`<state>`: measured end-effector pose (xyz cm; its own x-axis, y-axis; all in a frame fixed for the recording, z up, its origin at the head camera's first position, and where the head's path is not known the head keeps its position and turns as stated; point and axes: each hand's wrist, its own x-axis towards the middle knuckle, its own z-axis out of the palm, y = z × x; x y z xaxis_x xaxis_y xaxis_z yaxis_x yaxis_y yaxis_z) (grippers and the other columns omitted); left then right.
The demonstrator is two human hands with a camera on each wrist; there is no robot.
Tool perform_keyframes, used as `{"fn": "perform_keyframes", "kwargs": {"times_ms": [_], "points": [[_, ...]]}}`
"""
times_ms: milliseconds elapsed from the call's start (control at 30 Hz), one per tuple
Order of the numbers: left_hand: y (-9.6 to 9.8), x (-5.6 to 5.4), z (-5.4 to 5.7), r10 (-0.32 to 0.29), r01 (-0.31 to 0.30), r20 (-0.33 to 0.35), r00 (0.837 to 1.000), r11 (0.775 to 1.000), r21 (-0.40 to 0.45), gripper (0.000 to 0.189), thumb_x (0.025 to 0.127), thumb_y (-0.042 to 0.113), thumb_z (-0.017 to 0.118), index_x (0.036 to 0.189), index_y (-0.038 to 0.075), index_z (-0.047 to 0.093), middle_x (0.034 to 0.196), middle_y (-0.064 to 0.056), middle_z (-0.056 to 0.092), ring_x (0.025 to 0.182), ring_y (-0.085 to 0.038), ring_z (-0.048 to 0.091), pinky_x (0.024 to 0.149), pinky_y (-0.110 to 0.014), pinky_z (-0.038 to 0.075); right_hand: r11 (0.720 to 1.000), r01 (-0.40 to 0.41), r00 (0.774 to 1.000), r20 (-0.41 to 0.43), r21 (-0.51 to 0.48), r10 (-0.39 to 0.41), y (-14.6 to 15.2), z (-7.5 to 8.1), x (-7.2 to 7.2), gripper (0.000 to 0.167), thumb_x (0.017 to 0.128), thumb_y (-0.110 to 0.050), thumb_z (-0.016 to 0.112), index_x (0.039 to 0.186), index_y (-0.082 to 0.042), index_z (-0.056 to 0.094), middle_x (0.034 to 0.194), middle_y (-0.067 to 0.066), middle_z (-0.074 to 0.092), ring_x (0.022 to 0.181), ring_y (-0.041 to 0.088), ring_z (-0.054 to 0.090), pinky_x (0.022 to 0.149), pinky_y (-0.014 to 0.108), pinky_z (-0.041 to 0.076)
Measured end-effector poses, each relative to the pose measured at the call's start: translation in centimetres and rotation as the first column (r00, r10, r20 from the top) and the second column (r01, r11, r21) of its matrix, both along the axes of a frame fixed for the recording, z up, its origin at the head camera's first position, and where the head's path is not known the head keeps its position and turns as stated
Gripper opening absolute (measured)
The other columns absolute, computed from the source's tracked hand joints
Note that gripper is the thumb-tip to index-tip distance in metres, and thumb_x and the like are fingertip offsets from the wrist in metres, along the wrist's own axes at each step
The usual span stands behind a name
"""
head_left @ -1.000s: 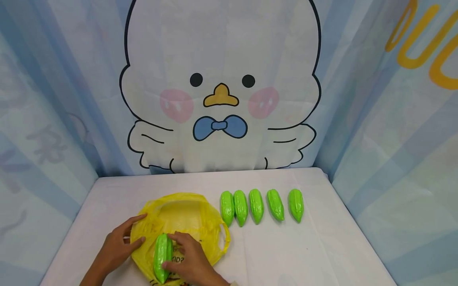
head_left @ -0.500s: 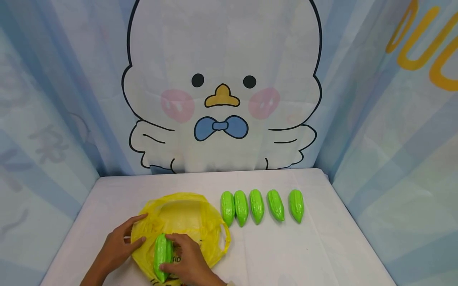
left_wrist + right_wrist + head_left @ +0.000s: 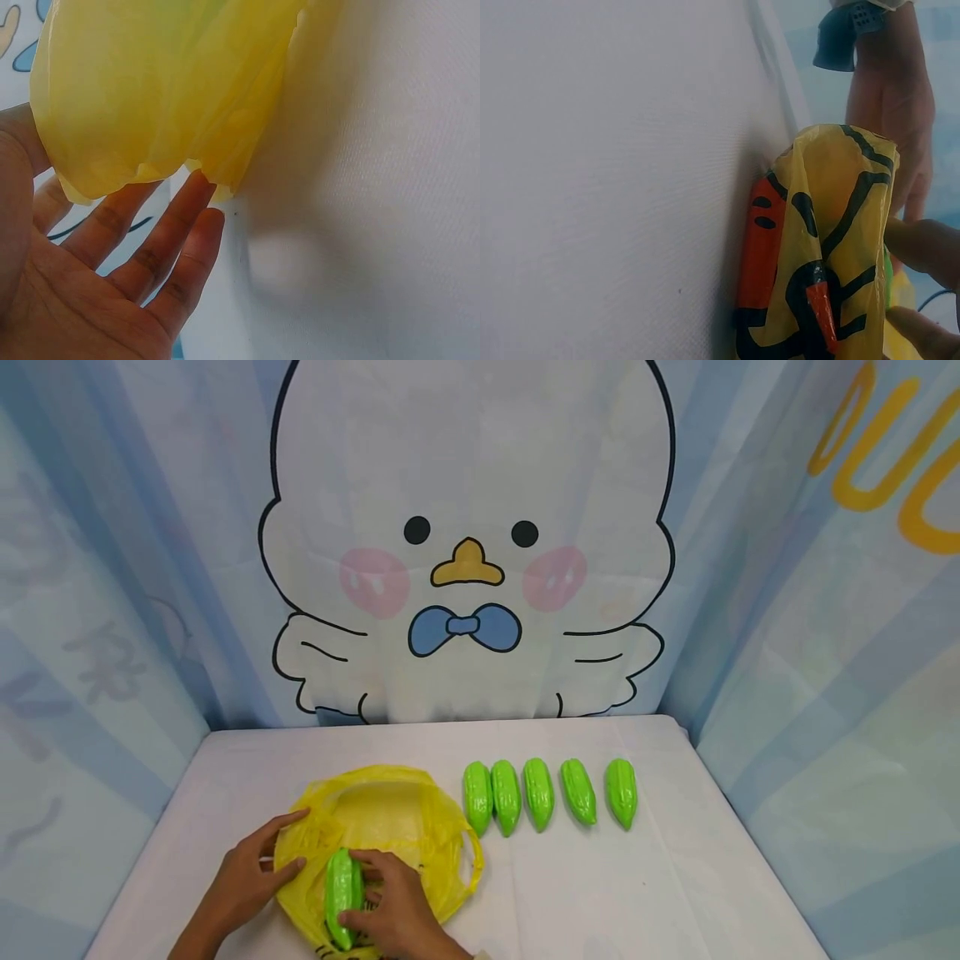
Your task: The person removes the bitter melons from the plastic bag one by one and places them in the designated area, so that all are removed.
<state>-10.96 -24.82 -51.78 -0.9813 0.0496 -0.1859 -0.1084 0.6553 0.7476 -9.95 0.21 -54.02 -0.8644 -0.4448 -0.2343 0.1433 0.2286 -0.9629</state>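
Note:
A yellow plastic bag (image 3: 378, 810), its mouth spread, lies at the left front of the table. My right hand (image 3: 405, 906) pinches a glossy green toy bitter melon (image 3: 343, 897) between thumb and fingertips, lengthwise over the near part of the bag. In the right wrist view, black and red print covers the bag (image 3: 855, 225), which hides most of that melon. My left hand (image 3: 247, 877) cups the bag's left side, thumb and index tip on the plastic. Its fingers are spread and fairly straight against the bag (image 3: 157, 90) in the left wrist view.
Several matching green melons (image 3: 538, 795) lie in a row at the back, right of the bag. Under everything is a white-covered table (image 3: 600, 893). Pale blue curtains (image 3: 817, 693) with a cartoon bird (image 3: 465, 485) enclose the back and sides.
The melon in my right hand has tilted and shifted slightly right. My left hand, the bag and the row of melons keep their places; the view drifts a little.

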Motion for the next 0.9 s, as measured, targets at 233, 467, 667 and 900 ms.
{"fn": "perform_keyframes", "kwargs": {"times_ms": [233,467,667,900], "points": [[-0.1,0.0,-0.3,0.009,-0.009,0.015,1.000,1.000,0.015,0.071,0.098,0.031,0.078,0.160,0.016,0.048,0.153,-0.032,0.054,0.115,-0.030,0.072,0.088,-0.038,0.066,0.998,0.055,0.997,0.045,-0.004,-0.054,-0.1,0.1,0.0,0.068,0.082,-0.006,0.091,0.137,-0.037,0.065,0.128,-0.008,0.060,0.118,0.010,0.064,0.094,0.029,0.064],[-0.1,-0.2,-0.4,0.027,-0.027,0.026,0.999,1.000,-0.002,0.071,0.097,0.027,0.078,0.160,0.016,0.048,0.155,-0.032,0.052,0.114,-0.029,0.070,0.092,-0.042,0.066,0.996,0.083,0.995,0.064,-0.034,-0.081,0.2,0.4,-0.2,0.069,0.081,-0.002,0.090,0.135,-0.038,0.066,0.131,-0.008,0.062,0.120,0.013,0.066,0.094,0.032,0.065],[-0.1,-0.2,-0.3,0.039,-0.038,0.038,0.999,0.999,-0.005,0.070,0.096,0.023,0.078,0.159,0.014,0.048,0.156,-0.032,0.051,0.109,-0.025,0.071,0.089,-0.038,0.066,0.992,0.098,0.993,0.069,-0.083,-0.092,0.7,0.8,-0.3,0.068,0.082,-0.001,0.090,0.135,-0.036,0.067,0.131,-0.008,0.065,0.121,0.014,0.067,0.094,0.031,0.065],[-0.1,-0.2,-0.3,0.031,-0.030,0.034,0.999,1.000,-0.007,0.071,0.097,0.027,0.078,0.160,0.014,0.048,0.157,-0.033,0.051,0.110,-0.026,0.071,0.089,-0.039,0.066,0.985,0.082,0.996,0.054,-0.150,-0.075,1.6,0.9,-0.4,0.065,0.085,0.000,0.086,0.140,-0.029,0.066,0.137,-0.001,0.067,0.122,0.019,0.068,0.094,0.036,0.065]]}}
